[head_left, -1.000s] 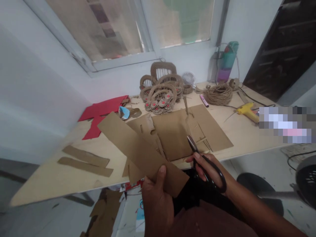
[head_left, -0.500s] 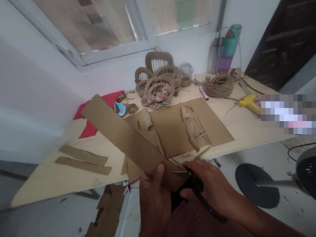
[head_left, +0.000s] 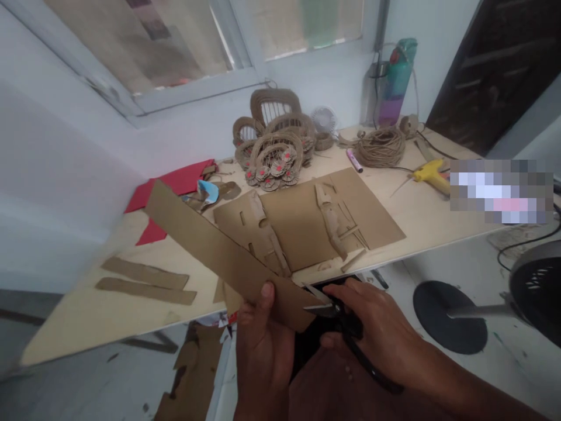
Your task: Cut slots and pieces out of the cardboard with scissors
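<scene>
A long brown cardboard strip [head_left: 219, 254] slants up and to the left, its lower end in my left hand [head_left: 265, 345], thumb on top. My right hand [head_left: 377, 324] is wrapped round black-handled scissors [head_left: 339, 318]. Their blades stand apart and point left at the near end of the strip; whether they touch it I cannot tell. Behind the strip, a large cardboard sheet [head_left: 298, 225] with torn, peeled layers lies on the table. Two cut cardboard strips [head_left: 146, 290] rest on the table at the left.
Round twine-wrapped pieces with paper flowers [head_left: 278, 166] stand by the wall. Around them are red sheets [head_left: 153, 190], a pink marker [head_left: 355, 161], coiled twine [head_left: 380, 147], a yellow glue gun [head_left: 429, 171] and bottles [head_left: 397, 88]. A black fan [head_left: 537, 292] stands at the right.
The strip and my left hand have shifted left, away from my right hand. The scissor blades overlap less of the strip than before. The camera view has turned slightly.
</scene>
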`<state>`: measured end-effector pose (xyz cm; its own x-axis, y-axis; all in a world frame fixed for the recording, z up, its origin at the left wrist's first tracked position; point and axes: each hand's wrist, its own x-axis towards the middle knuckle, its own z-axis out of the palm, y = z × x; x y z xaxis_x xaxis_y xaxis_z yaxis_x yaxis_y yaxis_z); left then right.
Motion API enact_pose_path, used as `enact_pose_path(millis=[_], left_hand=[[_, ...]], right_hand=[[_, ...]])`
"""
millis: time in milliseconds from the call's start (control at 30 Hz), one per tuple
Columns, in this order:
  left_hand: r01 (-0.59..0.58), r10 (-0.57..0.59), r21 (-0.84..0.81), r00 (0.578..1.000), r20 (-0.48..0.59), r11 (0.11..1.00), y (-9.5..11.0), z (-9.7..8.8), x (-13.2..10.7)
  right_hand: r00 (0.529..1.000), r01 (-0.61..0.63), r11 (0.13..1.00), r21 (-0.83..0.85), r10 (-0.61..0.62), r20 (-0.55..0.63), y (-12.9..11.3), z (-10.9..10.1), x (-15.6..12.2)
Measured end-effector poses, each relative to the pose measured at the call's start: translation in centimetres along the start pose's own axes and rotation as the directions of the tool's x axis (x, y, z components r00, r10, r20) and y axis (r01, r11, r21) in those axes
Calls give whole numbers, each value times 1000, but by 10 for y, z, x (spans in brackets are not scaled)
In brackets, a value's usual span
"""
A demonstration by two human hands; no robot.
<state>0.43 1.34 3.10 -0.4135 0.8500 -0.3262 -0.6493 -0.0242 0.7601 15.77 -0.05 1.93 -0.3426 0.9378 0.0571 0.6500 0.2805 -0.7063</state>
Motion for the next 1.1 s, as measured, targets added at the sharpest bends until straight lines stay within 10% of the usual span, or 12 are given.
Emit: enact_pose_path(millis=[1100], left_hand=[[7,-8,9,998,70,1000,-5,-5,-16]], right_hand=[[999,46,993,-113,-45,8,-2,-2,-4]])
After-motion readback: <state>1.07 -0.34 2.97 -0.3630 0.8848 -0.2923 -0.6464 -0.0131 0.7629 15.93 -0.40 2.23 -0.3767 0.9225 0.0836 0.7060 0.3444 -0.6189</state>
